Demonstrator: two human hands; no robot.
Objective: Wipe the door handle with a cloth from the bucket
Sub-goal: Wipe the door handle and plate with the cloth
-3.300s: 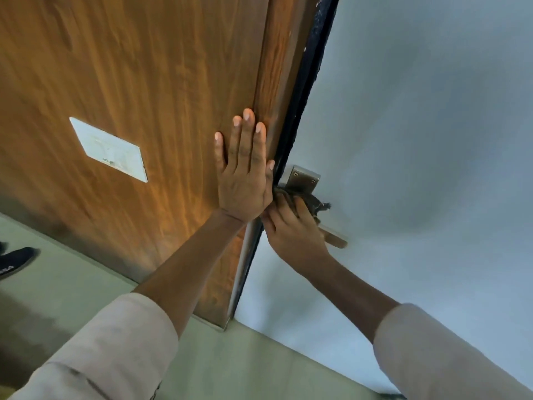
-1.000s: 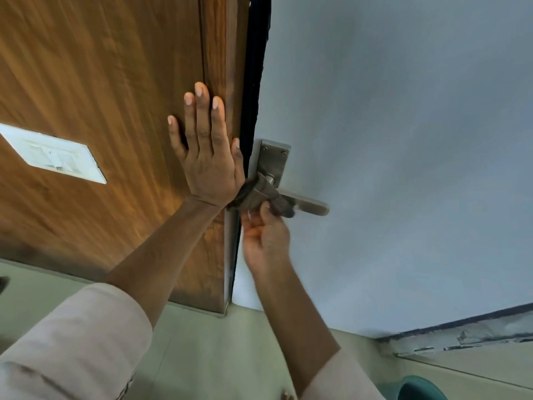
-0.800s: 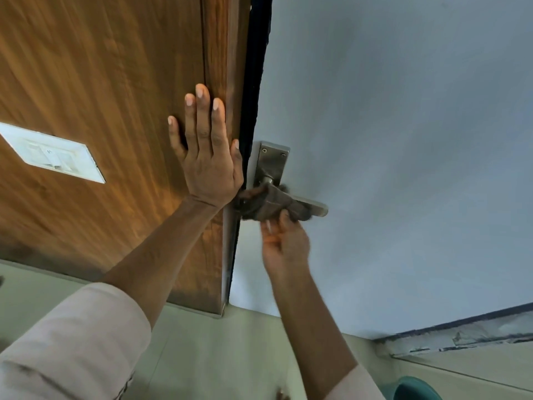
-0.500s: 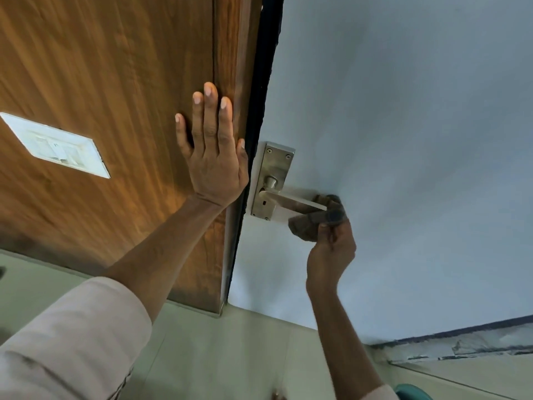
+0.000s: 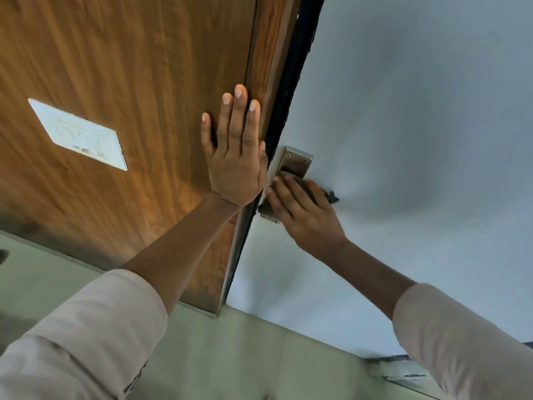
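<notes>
The left hand [image 5: 235,157] lies flat and fully open against the brown wooden panel [image 5: 129,82], fingers straight and together, holding nothing, its thumb edge close to the dark strip [image 5: 291,90] that runs between the wood and the pale grey door [image 5: 418,125]. Just beside it, on the grey surface, sits the metal door handle [image 5: 295,164]; only the upper part of its backplate with two screws and a small lower corner show, the lever itself being covered. The right hand [image 5: 302,215] is laid over that lower part of the handle with its fingers extended and slightly curled, pressing a dark cloth [image 5: 330,195] against the metal; the cloth shows only as a dark edge poking out past the fingers to the right and a sliver under the fingertips on the left. The two hands are near each other but not touching, separated by the dark strip. Both forearms are bare up to pale rolled sleeves [image 5: 95,327]. A white rectangular plate [image 5: 78,134] is fixed to the wooden panel well to the left of the open hand. A light greenish floor [image 5: 230,356] fills the lower part of the view.
</notes>
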